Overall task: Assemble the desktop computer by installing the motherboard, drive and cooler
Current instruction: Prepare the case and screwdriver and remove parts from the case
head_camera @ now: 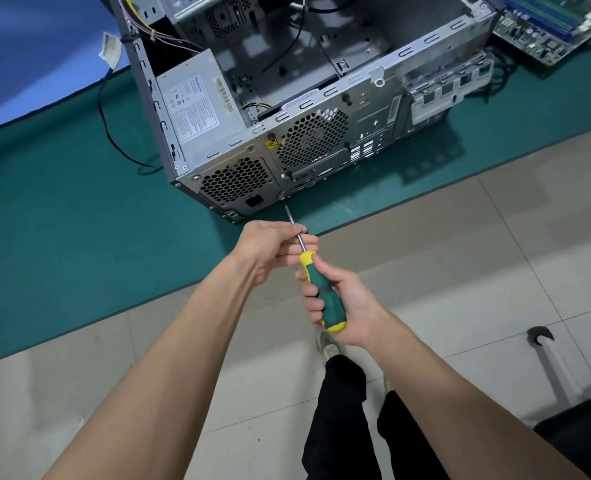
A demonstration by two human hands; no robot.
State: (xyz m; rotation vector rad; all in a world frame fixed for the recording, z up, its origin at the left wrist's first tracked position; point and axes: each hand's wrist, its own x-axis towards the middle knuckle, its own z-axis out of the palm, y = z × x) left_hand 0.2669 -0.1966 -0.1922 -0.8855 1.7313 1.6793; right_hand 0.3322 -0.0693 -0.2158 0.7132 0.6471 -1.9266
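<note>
Two hands met on one screwdriver (316,275): the right hand (346,299) wrapped its grip around the green-and-yellow handle, and the left hand (273,245) pinched the steel shaft, whose tip touched the rear panel of the open computer case (287,109). The case stood on a green-matted desk (62,237) near its edge. A motherboard (547,26) lay beside the case. Pale tiled floor (460,237) spread below.
</note>
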